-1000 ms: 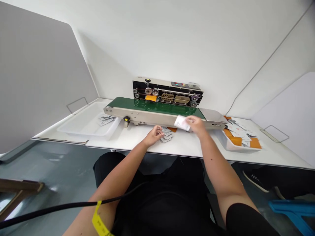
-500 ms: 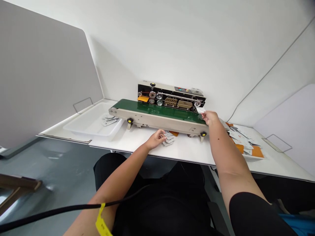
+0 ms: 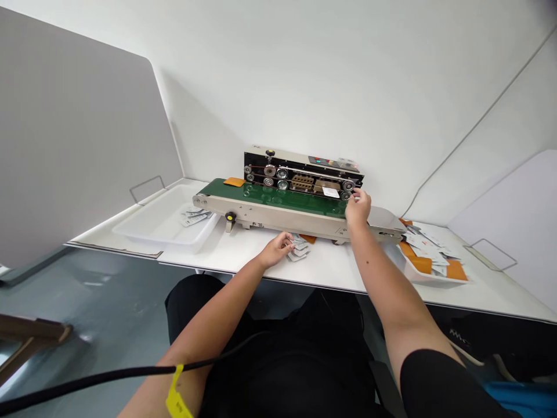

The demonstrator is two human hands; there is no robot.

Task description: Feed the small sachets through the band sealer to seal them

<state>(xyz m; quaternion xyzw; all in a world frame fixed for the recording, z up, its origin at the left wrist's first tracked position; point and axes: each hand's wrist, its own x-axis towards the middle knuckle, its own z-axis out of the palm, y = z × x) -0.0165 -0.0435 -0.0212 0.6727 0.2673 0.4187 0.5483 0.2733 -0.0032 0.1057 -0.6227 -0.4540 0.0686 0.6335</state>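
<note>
Packet (image 3: 331, 192) in white sits at the machine (image 3: 296, 166), long axis seemingly along the green belt (image 3: 287, 198), just left of the nearer right hand (image 3: 358, 209), its fingers released; whether the left hand (image 3: 277, 250) grips the grey sachets (image 3: 300, 251), one cannot tell.

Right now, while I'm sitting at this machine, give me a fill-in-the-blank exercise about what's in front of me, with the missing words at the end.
1. Your left hand is at the overlapping grey-and-white packets, in front of the long flat conveyor belt, whose colour is ____.
2. The small white rectangular packet is to the ____ of your right hand.
3. The flat orange packet is near the belt's ____ end.
4. The white plastic tub containing orange packets stands to your ____.

Missing words: green; left; left; right.
</note>
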